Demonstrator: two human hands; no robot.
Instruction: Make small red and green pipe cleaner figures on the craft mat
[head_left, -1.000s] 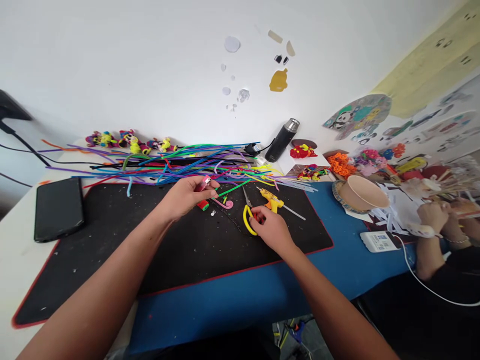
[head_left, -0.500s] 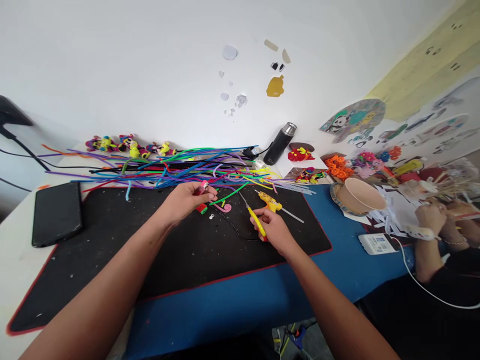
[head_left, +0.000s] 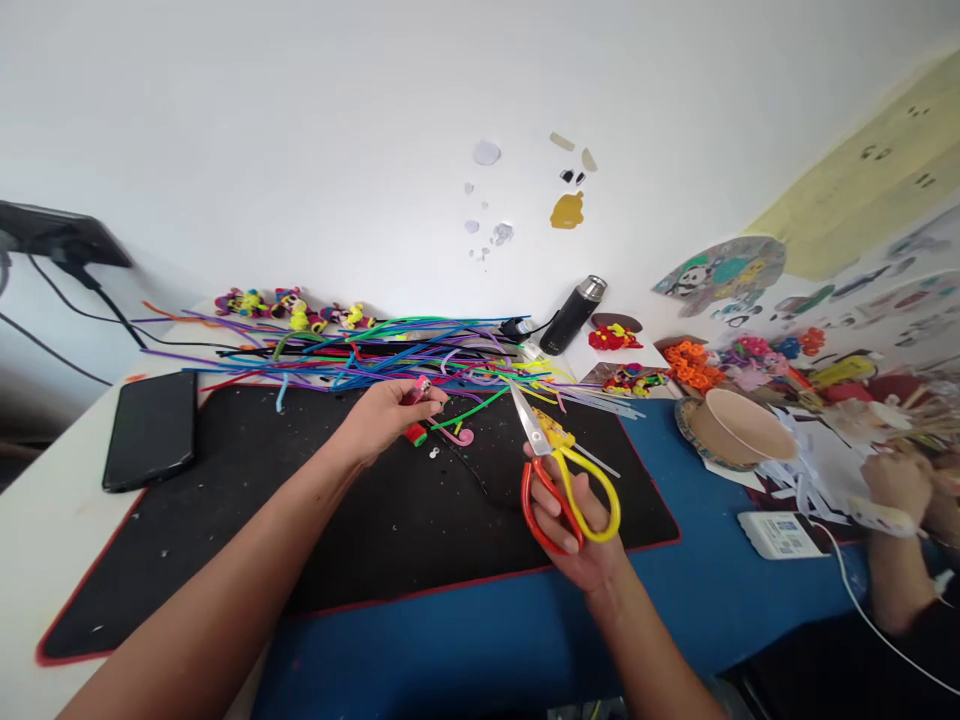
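Observation:
My right hand [head_left: 581, 525] grips a pair of scissors [head_left: 559, 465] with one red and one yellow handle, raised above the black mat [head_left: 300, 520], blades pointing away toward the wall. My left hand [head_left: 386, 415] rests on the mat further back, fingers closed on a small pink object [head_left: 421, 390]. Just beside it lie a small red and green piece [head_left: 415, 435], a curled pink pipe cleaner [head_left: 459, 436] and a green pipe cleaner [head_left: 469, 410]. A yellow glue gun [head_left: 555, 432] lies partly hidden behind the scissors.
A heap of coloured pipe cleaners [head_left: 360, 350] runs along the mat's far edge. A black phone [head_left: 150, 428] lies left, a black flask [head_left: 572, 313] at the back, a paper cup [head_left: 731, 425] and craft pieces right. Another person's hands [head_left: 904, 485] work at the far right.
My right hand picked the scissors up off the mat and drew them toward me, turning the handles to face the camera. My left hand stayed in place holding the pink object.

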